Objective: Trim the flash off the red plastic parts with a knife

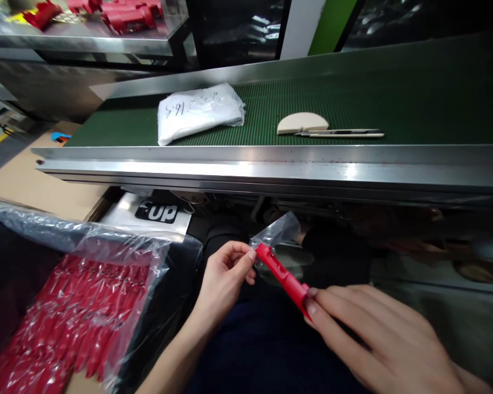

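Observation:
My right hand (373, 328) grips the near end of a long red plastic part (285, 278), which slants up and left over my lap. At its far end my left hand (230, 268) pinches a small clear plastic bag (277, 231) between thumb and fingertips. The part's far tip is at the bag's edge; whether it sits inside the opening I cannot tell. Left of my left arm stands a dark bin (160, 295) lined with clear film. Many bagged red parts (78, 306) lie in rows within it.
Ahead runs a green conveyor belt (263, 104) behind a metal rail (271, 164). On the belt rest a white packet (199, 112) with handwriting, a cream half-round block (303, 123) and a slim knife (345, 133). More red parts (129, 16) sit on a metal table at upper left.

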Demonstrator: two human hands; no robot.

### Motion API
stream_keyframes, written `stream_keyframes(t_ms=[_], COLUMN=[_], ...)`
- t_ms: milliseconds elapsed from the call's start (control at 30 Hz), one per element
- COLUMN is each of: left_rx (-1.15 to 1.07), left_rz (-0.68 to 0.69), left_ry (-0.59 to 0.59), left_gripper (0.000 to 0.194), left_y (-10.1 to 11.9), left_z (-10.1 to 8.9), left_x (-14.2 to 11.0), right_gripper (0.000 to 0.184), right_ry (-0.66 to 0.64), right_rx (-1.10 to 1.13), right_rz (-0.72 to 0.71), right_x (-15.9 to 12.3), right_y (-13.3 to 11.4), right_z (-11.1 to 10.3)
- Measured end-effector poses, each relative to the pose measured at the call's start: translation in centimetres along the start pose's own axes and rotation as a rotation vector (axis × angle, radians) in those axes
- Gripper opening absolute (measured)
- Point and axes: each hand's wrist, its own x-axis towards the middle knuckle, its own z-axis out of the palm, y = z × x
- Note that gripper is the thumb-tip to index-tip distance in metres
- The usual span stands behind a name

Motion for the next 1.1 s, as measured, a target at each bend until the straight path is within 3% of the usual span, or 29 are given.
stream_keyframes(t_ms=[133, 267, 367, 467, 533, 567, 633, 733, 833, 933, 1033, 1100], left_rx=[0.046, 0.099, 0.1, 0.1, 0.124, 0.147, 0.203, 0.297, 0.383, 0.447, 0.477, 0.472], left_rz=[0.102, 0.227, 0.287, 0.314, 0.332, 0.349, 0.395, 0.438, 0.448, 0.476, 0.507, 0.537], left_ry=[0.03, 0.093, 0.16, 0.213, 0.212, 0.202, 0.185, 0.199, 0.139, 0.027, -0.006, -0.009], left_gripper=[0.021, 0.014, 0.011, 0.007, 0.007, 0.008, 0.01, 0.012, 0.015, 0.017, 0.015, 0.011], left_y=[-0.7, -1.9, -3.2, -4.4, -4.8, -4.8, -4.4, -3.3, -2.7, -2.8, -3.1, -3.1], left_z=[0.2, 0.6, 1.3, 2.2, 2.5, 2.4, 1.8, 0.3, -1.0, -1.6, -1.4, -1.1], left_x=[-0.3, -1.2, -2.1, -2.9, -3.3, -3.4, -3.5, -3.3, -3.2, -3.9, -5.3, -6.2], right_gripper=[0.037, 0.024, 0.016, 0.022, 0.024, 0.025, 0.027, 0.029, 0.032, 0.038, 0.042, 0.04], right_ry=[-0.072, -0.014, 0.184, 0.446, 0.512, 0.501, 0.394, 0.099, -0.106, -0.172, -0.263, -0.213], right_rx=[0.01, 0.003, 0.077, 0.199, 0.279, 0.307, 0.333, 0.297, 0.234, 0.218, 0.201, 0.214], right_rz=[-0.094, -0.073, 0.098, 0.419, 0.567, 0.568, 0.426, 0.132, -0.006, -0.13, -0.244, -0.249], right_x=[-0.5, -0.5, 0.1, 0.6, 0.6, 0.4, 0.1, -0.1, 0.5, 1.0, 0.5, 0.0], right_y=[0.2, 0.2, -0.9, -2.6, -3.2, -3.2, -2.4, -0.4, 1.0, 1.2, 1.1, 1.0], right_z=[0.8, 2.0, 3.1, 4.6, 5.6, 5.9, 6.0, 5.1, 3.9, 3.7, 4.9, 6.3])
